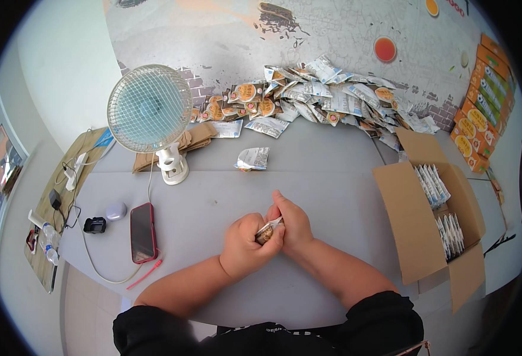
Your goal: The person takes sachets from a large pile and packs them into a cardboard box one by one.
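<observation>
Left hand and right hand, fingers closed together, grasp a printed packet above the near middle of the grey table; a loose sachet lies beyond, a sachet heap farther, an open cardboard box at right.

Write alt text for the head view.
A person's left hand and right hand together hold a small packet over a grey table. Beyond them lie one loose packet and a long heap of packets. An open cardboard box holding upright packets stands at right; a fan and a phone are at left.
</observation>
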`<action>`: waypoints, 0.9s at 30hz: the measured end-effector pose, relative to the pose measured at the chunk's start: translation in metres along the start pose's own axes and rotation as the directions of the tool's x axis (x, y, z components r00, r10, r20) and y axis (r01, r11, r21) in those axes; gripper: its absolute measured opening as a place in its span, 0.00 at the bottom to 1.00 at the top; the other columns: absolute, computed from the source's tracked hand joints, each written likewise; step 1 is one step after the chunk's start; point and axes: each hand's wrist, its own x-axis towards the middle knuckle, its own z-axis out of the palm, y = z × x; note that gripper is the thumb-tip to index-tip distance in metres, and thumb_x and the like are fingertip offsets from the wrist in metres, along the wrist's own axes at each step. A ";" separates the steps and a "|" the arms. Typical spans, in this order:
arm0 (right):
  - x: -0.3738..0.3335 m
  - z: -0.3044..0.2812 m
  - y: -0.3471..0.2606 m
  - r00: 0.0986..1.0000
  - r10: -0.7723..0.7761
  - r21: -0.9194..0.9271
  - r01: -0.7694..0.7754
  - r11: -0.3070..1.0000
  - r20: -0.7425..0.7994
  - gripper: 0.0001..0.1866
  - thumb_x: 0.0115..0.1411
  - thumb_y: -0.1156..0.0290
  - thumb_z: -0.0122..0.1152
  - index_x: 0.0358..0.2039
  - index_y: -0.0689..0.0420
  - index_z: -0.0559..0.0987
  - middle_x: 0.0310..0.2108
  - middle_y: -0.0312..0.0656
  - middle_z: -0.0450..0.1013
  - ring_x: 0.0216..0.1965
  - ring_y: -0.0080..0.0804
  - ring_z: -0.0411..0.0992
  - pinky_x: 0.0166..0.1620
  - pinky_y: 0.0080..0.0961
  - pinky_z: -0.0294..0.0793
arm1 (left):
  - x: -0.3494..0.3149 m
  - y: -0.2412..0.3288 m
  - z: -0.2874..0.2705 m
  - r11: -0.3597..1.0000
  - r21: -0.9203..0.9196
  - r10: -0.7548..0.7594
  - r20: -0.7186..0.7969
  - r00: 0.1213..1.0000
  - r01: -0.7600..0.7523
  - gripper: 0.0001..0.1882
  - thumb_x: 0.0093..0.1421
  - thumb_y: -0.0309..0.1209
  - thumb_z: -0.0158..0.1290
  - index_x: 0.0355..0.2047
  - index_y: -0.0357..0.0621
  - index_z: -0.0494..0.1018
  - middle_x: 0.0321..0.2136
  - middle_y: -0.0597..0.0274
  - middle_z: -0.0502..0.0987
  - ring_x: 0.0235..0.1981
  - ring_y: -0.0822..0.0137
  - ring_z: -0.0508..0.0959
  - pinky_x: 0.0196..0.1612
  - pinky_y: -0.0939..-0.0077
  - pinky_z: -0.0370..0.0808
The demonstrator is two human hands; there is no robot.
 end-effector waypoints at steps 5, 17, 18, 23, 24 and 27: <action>0.002 0.000 -0.006 0.988 0.090 0.133 -0.108 0.985 0.129 0.28 0.69 0.53 0.46 0.13 0.52 0.62 0.13 0.38 0.61 0.19 0.29 0.60 0.25 0.26 0.63 | 0.000 0.002 0.003 0.903 0.154 0.402 0.021 0.915 -0.401 0.22 0.47 0.29 0.66 0.18 0.46 0.59 0.16 0.61 0.64 0.13 0.60 0.65 0.16 0.68 0.62; 0.006 -0.004 -0.018 0.931 0.281 0.035 -0.296 0.954 0.233 0.37 0.68 0.42 0.40 0.06 0.51 0.57 0.09 0.37 0.58 0.16 0.31 0.60 0.23 0.26 0.63 | 0.000 0.008 0.003 0.707 0.179 0.673 0.129 0.729 -0.684 0.21 0.42 0.30 0.67 0.17 0.47 0.60 0.17 0.64 0.66 0.15 0.64 0.67 0.17 0.73 0.66; 0.007 -0.004 -0.019 0.920 0.307 -0.009 -0.314 0.949 0.242 0.37 0.67 0.41 0.40 0.06 0.50 0.57 0.08 0.37 0.58 0.15 0.31 0.60 0.23 0.26 0.63 | -0.001 0.008 0.003 0.695 0.174 0.683 0.147 0.716 -0.698 0.21 0.41 0.30 0.67 0.17 0.47 0.60 0.17 0.64 0.66 0.15 0.64 0.67 0.17 0.73 0.67; 0.015 -0.018 -0.016 0.877 0.404 -0.011 -0.415 0.910 0.259 0.36 0.67 0.39 0.39 0.08 0.51 0.59 0.09 0.37 0.59 0.14 0.31 0.61 0.22 0.27 0.65 | -0.001 0.008 0.003 0.794 0.032 0.591 0.192 0.784 -0.606 0.19 0.44 0.31 0.65 0.16 0.47 0.62 0.16 0.63 0.68 0.15 0.60 0.67 0.19 0.69 0.68; 0.016 -0.018 -0.014 0.913 0.358 0.097 -0.381 0.919 0.195 0.35 0.67 0.38 0.39 0.10 0.51 0.61 0.10 0.38 0.60 0.15 0.31 0.62 0.23 0.27 0.66 | 0.000 0.005 0.000 0.846 0.038 0.518 0.187 0.835 -0.533 0.19 0.45 0.31 0.65 0.16 0.47 0.62 0.16 0.62 0.68 0.14 0.59 0.66 0.19 0.69 0.67; 0.021 -0.016 -0.004 0.963 0.265 0.196 -0.250 0.948 -0.056 0.32 0.67 0.38 0.38 0.19 0.54 0.67 0.16 0.38 0.65 0.20 0.32 0.66 0.28 0.28 0.70 | 0.003 -0.024 0.004 0.950 -0.251 -0.212 -0.077 0.974 0.186 0.17 0.57 0.34 0.60 0.20 0.47 0.63 0.17 0.66 0.67 0.17 0.71 0.67 0.22 0.72 0.67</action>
